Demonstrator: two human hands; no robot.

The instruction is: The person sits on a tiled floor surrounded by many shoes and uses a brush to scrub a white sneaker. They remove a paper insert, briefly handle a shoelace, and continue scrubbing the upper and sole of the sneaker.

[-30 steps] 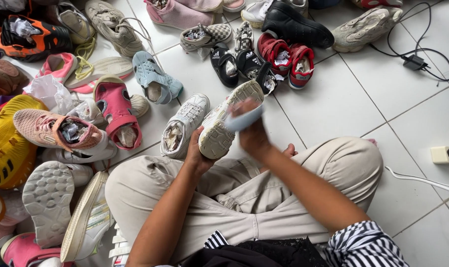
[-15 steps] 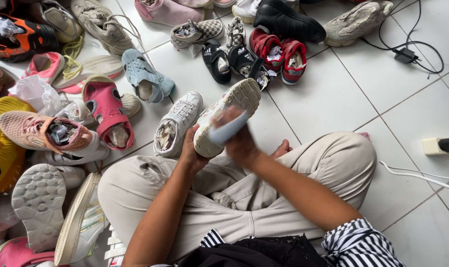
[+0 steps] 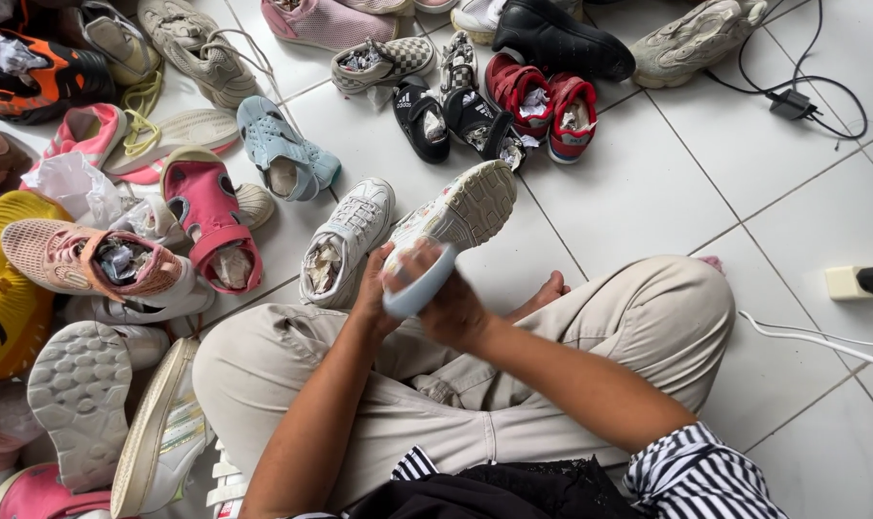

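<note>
Nearest the camera, a striped sleeve (image 3: pixel 696 476) and a black garment (image 3: pixel 484 495) are cut off by the lower frame edge. The person sits cross-legged in beige trousers (image 3: pixel 590 336); one bare foot (image 3: pixel 547 293) shows only in part behind the right forearm.

Above the lap, both hands meet at a white sneaker (image 3: pixel 451 216), held tilted with its sole facing up and toe pointing away. The left hand (image 3: pixel 374 293) is closed around the shoe's heel end from the left side; its fingers are hidden behind the shoe. The right hand (image 3: pixel 451 308) is closed around a pale blue brush (image 3: pixel 419 284), pressed against the heel part of the sole. The bristle side cannot be made out.

Just beside the held shoe, to its left, a second white sneaker (image 3: pixel 345 240) lies on the white tiled floor (image 3: pixel 648 192), stuffed with paper. Left of it lie a pink sandal (image 3: pixel 210 226) and a light blue sandal (image 3: pixel 282 149). Farther off are a red pair (image 3: pixel 542 101) and a black shoe (image 3: pixel 556 38). A power adapter (image 3: pixel 792 101) and its cables lie at the far right, partly cut off.
</note>
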